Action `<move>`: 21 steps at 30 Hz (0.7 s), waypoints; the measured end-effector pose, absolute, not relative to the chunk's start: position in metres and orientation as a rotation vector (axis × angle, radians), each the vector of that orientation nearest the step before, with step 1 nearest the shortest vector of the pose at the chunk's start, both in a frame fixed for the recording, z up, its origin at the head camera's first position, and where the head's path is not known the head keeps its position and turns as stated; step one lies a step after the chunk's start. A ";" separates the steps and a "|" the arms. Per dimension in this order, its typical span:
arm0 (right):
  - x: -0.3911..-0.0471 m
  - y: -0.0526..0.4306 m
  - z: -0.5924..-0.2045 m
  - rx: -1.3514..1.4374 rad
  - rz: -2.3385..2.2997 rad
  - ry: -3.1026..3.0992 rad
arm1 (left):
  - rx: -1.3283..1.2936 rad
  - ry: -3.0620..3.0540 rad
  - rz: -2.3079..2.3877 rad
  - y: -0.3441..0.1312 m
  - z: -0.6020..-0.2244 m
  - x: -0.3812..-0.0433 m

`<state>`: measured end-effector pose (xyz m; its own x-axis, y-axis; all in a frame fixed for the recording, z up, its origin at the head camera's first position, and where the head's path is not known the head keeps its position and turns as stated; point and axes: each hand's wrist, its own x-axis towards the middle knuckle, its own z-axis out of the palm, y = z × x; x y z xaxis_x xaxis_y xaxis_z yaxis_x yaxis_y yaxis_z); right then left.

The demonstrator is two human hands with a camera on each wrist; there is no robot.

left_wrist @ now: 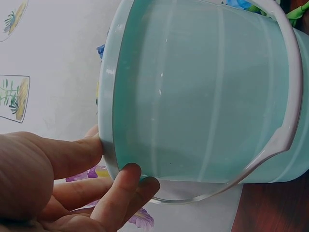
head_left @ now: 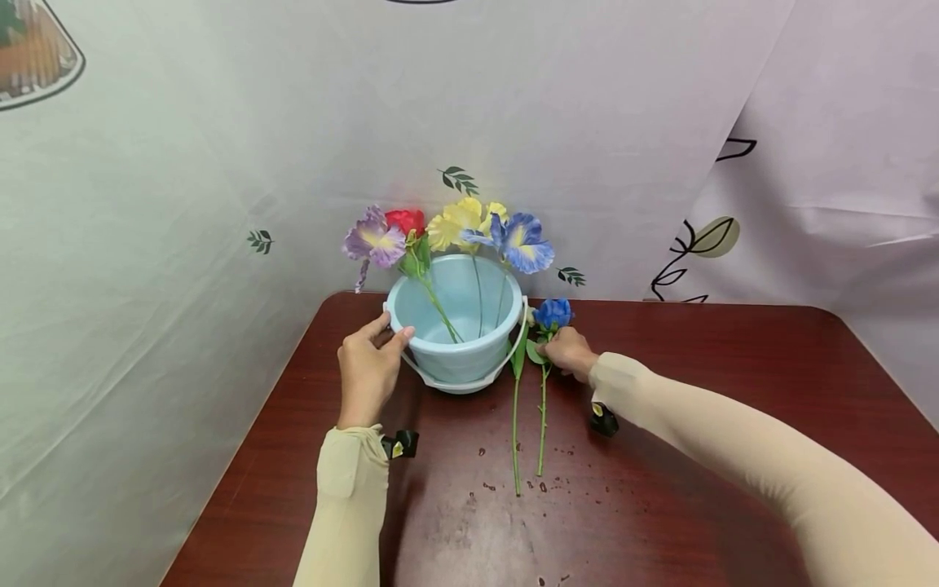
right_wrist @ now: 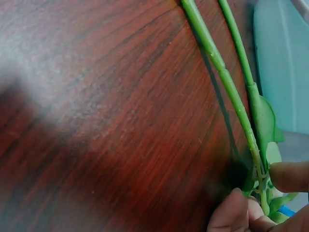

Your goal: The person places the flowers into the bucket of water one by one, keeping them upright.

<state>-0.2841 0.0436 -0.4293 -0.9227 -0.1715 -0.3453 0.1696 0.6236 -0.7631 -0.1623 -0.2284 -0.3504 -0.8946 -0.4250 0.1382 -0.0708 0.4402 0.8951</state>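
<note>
A light blue bucket (head_left: 458,364) with a white handle (left_wrist: 291,92) stands at the back of the table. My left hand (head_left: 367,367) pinches its rim on the left, thumb on one side and fingers on the other. To the right of the bucket, my right hand (head_left: 570,352) pinches the stem of a blue rose (head_left: 553,313) just below the bloom. The rose's green stem (right_wrist: 236,104) slants over the tabletop. Beside it lies another long-stemmed flower (head_left: 517,424), its pale bloom mostly hidden. Purple (head_left: 374,238), red (head_left: 406,220), yellow (head_left: 456,224) and blue-violet (head_left: 524,243) flowers stand in the bucket.
The dark red wooden table (head_left: 697,391) has small wet drops near the stem ends. A pale cloth backdrop (head_left: 601,163) with printed leaves hangs right behind the table's back edge and along the left side.
</note>
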 end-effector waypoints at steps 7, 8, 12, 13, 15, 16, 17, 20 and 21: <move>-0.285 0.041 -0.434 -0.004 -1.180 2.520 | 0.417 -2.353 -1.421 -0.229 -0.350 -0.162; -0.285 0.041 -0.434 -0.005 -1.176 2.524 | 0.416 -2.353 -1.421 -0.229 -0.350 -0.162; -0.284 0.041 -0.432 0.026 -1.193 2.523 | 0.422 -2.351 -1.435 -0.228 -0.350 -0.162; -0.284 0.042 -0.432 0.034 -1.199 2.520 | 0.425 -2.350 -1.440 -0.228 -0.350 -0.162; -0.283 0.042 -0.431 0.043 -1.217 2.516 | 0.428 -2.350 -1.445 -0.228 -0.350 -0.162; -0.284 0.042 -0.430 0.049 -1.226 2.512 | 0.431 -2.349 -1.448 -0.228 -0.350 -0.163; -0.284 0.043 -0.430 0.054 -1.236 2.508 | 0.432 -2.349 -1.449 -0.228 -0.350 -0.163; -0.284 0.044 -0.431 0.063 -1.269 2.489 | 0.433 -2.346 -1.450 -0.229 -0.350 -0.163; -0.285 0.044 -0.431 0.069 -1.280 2.481 | 0.432 -2.345 -1.450 -0.229 -0.351 -0.163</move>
<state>-0.2847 0.0443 -0.4309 -0.9384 -0.1140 -0.3261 0.1997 0.5911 -0.7815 -0.1627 -0.2287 -0.3506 -0.8926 -0.4308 0.1331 -0.0736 0.4304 0.8996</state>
